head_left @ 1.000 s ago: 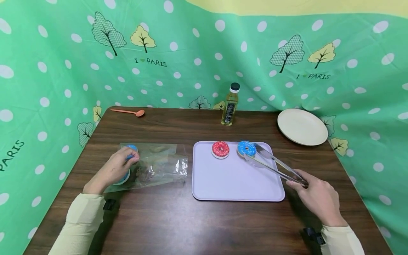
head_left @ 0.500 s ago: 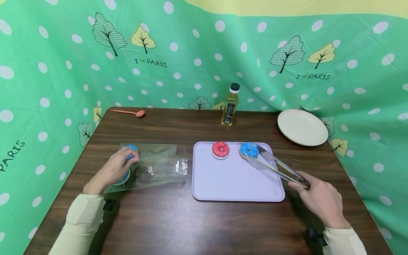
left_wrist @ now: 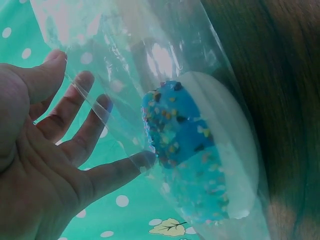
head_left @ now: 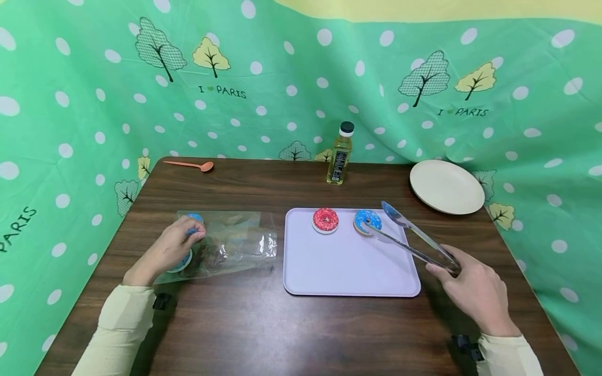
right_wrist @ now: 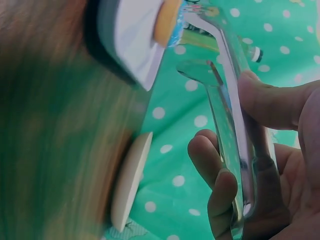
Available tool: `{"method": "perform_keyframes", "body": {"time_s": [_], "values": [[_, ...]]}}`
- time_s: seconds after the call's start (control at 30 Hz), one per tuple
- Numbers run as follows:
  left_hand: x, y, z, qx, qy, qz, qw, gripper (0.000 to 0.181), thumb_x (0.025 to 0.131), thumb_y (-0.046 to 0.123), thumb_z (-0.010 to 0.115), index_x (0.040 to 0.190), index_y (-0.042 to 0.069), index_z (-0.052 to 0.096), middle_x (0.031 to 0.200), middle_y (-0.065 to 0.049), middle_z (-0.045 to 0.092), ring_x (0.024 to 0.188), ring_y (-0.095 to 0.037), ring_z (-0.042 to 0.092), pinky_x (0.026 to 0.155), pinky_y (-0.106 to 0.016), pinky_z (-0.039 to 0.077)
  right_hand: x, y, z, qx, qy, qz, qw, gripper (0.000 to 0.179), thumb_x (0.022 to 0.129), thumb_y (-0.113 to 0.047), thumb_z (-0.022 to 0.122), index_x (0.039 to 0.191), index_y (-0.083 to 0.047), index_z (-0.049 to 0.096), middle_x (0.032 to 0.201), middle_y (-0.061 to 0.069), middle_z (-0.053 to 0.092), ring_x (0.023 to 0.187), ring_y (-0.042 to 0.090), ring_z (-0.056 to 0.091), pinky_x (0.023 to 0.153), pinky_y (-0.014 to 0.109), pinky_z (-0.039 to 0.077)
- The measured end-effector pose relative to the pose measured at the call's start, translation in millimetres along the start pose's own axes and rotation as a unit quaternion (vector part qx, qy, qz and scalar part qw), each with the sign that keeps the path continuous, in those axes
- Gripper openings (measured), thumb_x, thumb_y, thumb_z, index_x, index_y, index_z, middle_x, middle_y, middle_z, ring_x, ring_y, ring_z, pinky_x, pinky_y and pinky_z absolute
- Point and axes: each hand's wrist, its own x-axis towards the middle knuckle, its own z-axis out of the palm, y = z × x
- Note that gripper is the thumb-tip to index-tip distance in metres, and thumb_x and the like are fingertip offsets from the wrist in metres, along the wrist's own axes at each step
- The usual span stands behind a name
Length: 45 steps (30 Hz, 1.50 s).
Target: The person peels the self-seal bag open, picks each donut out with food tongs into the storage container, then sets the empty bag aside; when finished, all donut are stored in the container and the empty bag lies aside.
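My left hand (head_left: 166,253) pinches the edge of a clear plastic bag (head_left: 240,245) on the left of the table. A blue-iced, sprinkled piece with a white side (left_wrist: 235,155) lies inside or under the film; the head view shows only parts of it around the hand. With my right hand (head_left: 477,292) I hold metal tongs (head_left: 424,237), their arms spread apart. One tip is at the blue doughnut (head_left: 367,219) on the lilac tray (head_left: 338,271); the other stands clear to its right, over the tray's far right corner. A red doughnut (head_left: 325,220) sits left of the blue one.
Behind the tray stands an oil bottle (head_left: 339,159) with a black cap. At the back right lies a cream plate (head_left: 447,187), and an orange spoon (head_left: 190,165) rests at the back left. A green patterned cloth (head_left: 291,104) hangs beyond the table.
First the blue doughnut shifted slightly right with the tongs closed about it. Since then the tongs' arms have spread, the far tip swinging up and right off the doughnut. My left hand stays put.
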Motion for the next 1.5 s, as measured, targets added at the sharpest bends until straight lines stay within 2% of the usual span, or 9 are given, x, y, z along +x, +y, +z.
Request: {"method": "perform_keyframes", "body": {"time_s": [0.1,0.2,0.43,0.8,1.17,1.3,1.4,1.5], "values": [[0.2,0.2,0.1,-0.003,-0.002,0.000,1.0000,0.011,0.104,0.011,0.055,0.099,0.006,0.063,0.103,-0.007,0.057,0.089,-0.023,0.053,0.078,-0.044,0.047,0.8,-5,1,0.008,0.017,-0.015,0.9997,0.063,0.089,-0.051,0.074,0.133,-0.007,0.063,0.082,0.010,0.070,0.071,0.041,0.064,0.046,0.044,0.039],[0.3,-0.1,0.6,-0.003,-0.004,-0.002,1.0000,0.011,0.104,0.012,0.055,0.099,0.005,0.063,0.103,-0.007,0.057,0.089,-0.023,0.053,0.078,-0.044,0.047,2.8,-13,2,0.016,0.027,-0.030,0.9991,0.059,0.088,-0.048,0.076,0.131,-0.008,0.065,0.083,0.008,0.071,0.073,0.039,0.065,0.047,0.046,0.041],[-0.5,-1.1,1.0,0.002,-0.005,0.003,1.0000,0.012,0.105,0.012,0.055,0.100,0.005,0.063,0.103,-0.007,0.056,0.089,-0.022,0.053,0.078,-0.044,0.047,11.7,-37,11,0.037,0.042,-0.083,0.9950,0.053,0.085,-0.040,0.082,0.126,-0.009,0.068,0.081,0.002,0.071,0.070,0.026,0.066,0.049,0.044,0.044],[0.1,-0.9,-0.5,0.002,-0.003,0.001,1.0000,0.011,0.104,0.012,0.055,0.100,0.006,0.063,0.103,-0.007,0.056,0.089,-0.023,0.053,0.079,-0.045,0.047,19.9,-74,35,0.057,0.039,-0.167,0.9835,0.044,0.082,-0.030,0.085,0.119,-0.011,0.072,0.088,0.003,0.074,0.068,0.018,0.064,0.052,0.040,0.044],[-1.7,2.5,-3.4,0.005,0.007,0.007,0.9999,0.011,0.104,0.011,0.056,0.099,0.005,0.063,0.102,-0.008,0.057,0.091,-0.024,0.054,0.080,-0.046,0.048,28.6,-118,61,0.058,-0.004,-0.215,0.9748,0.040,0.082,-0.030,0.086,0.115,-0.010,0.075,0.091,0.003,0.075,0.070,0.015,0.065,0.056,0.036,0.046],[-1.5,3.2,-5.7,0.005,0.004,0.000,1.0000,0.012,0.105,0.012,0.055,0.101,0.005,0.063,0.105,-0.008,0.057,0.094,-0.024,0.055,0.081,-0.047,0.048,32.8,-136,69,0.063,-0.011,-0.236,0.9696,0.039,0.081,-0.030,0.086,0.113,-0.011,0.076,0.086,0.002,0.074,0.061,0.011,0.057,0.053,0.034,0.043],[-1.1,3.6,-7.1,0.005,0.004,-0.001,1.0000,0.013,0.105,0.013,0.054,0.101,0.005,0.063,0.105,-0.008,0.057,0.094,-0.024,0.055,0.082,-0.047,0.048,35.9,-148,75,0.068,-0.022,-0.249,0.9660,0.039,0.081,-0.030,0.086,0.113,-0.010,0.076,0.090,0.004,0.075,0.060,0.009,0.053,0.052,0.031,0.042],[-0.6,3.9,-7.4,0.006,0.007,0.004,1.0000,0.013,0.105,0.013,0.055,0.100,0.005,0.063,0.105,-0.008,0.057,0.094,-0.024,0.054,0.080,-0.046,0.047,38.8,-158,81,0.070,-0.036,-0.255,0.9636,0.039,0.081,-0.030,0.086,0.114,-0.011,0.076,0.092,0.003,0.075,0.062,0.008,0.054,0.053,0.030,0.041]]}}
